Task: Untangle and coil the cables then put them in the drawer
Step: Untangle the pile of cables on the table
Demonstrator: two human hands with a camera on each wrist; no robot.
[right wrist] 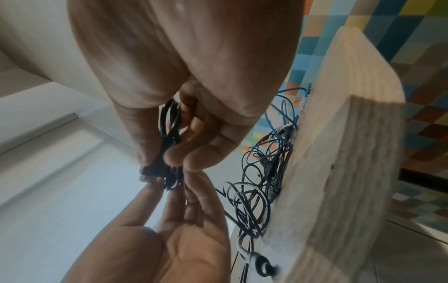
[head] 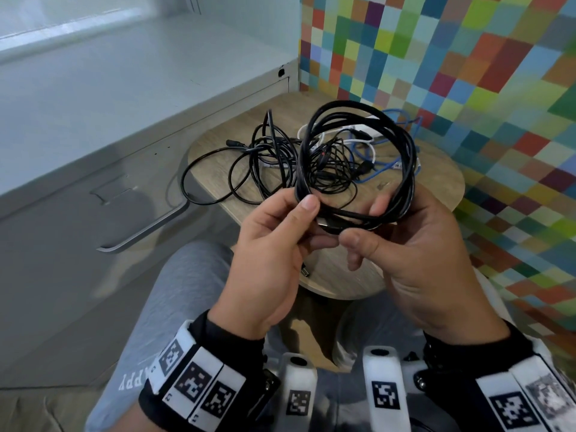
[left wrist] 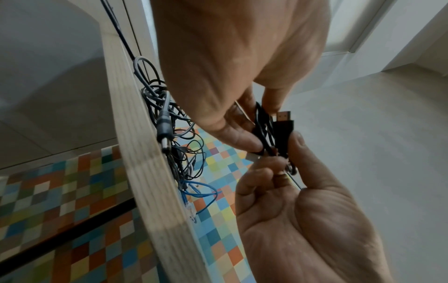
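Item: black cable coil (head: 358, 157), approx. wound, held above the stool (head: 436, 169). Left hand (head: 274, 241) pinches the bundle at its bottom; right hand (head: 414, 235) curls round the loops, plug (left wrist: 285, 130) w/ them.
Done: one cable coiled, by the look.
Left: black tangle (head: 258, 160), blue cable (head: 386, 151), white cable (head: 361, 132) on the stool, knotted together; none stowed.
Nearby: cabinet w/ drawer handle (head: 149, 229), closed, so needs opening first.
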